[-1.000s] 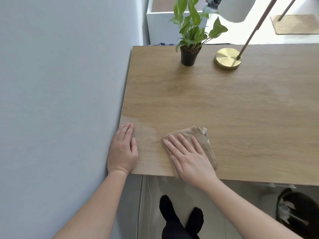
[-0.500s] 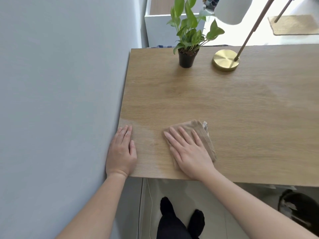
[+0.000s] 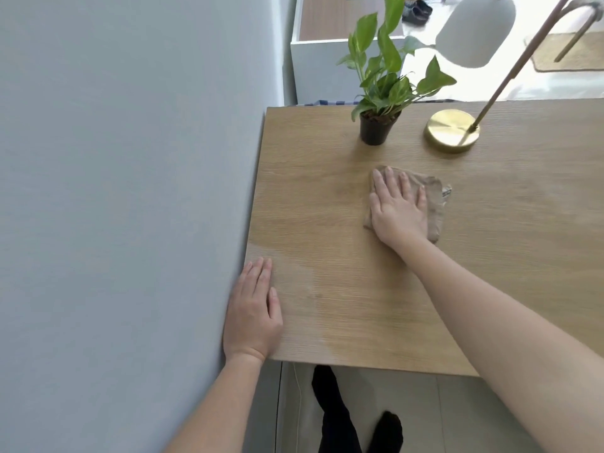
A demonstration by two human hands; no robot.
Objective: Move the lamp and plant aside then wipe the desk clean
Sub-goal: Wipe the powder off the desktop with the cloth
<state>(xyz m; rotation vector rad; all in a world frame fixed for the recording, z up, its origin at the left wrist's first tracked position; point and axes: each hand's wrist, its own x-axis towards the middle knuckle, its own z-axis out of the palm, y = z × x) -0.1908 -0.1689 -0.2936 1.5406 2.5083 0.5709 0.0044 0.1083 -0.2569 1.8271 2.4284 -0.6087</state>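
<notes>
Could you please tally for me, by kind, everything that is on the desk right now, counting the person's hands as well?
Potted plant: 1
Lamp: 1
Cloth: 1
Hands: 2 (left hand flat on the desk, right hand flat on the cloth)
Total: 5
</notes>
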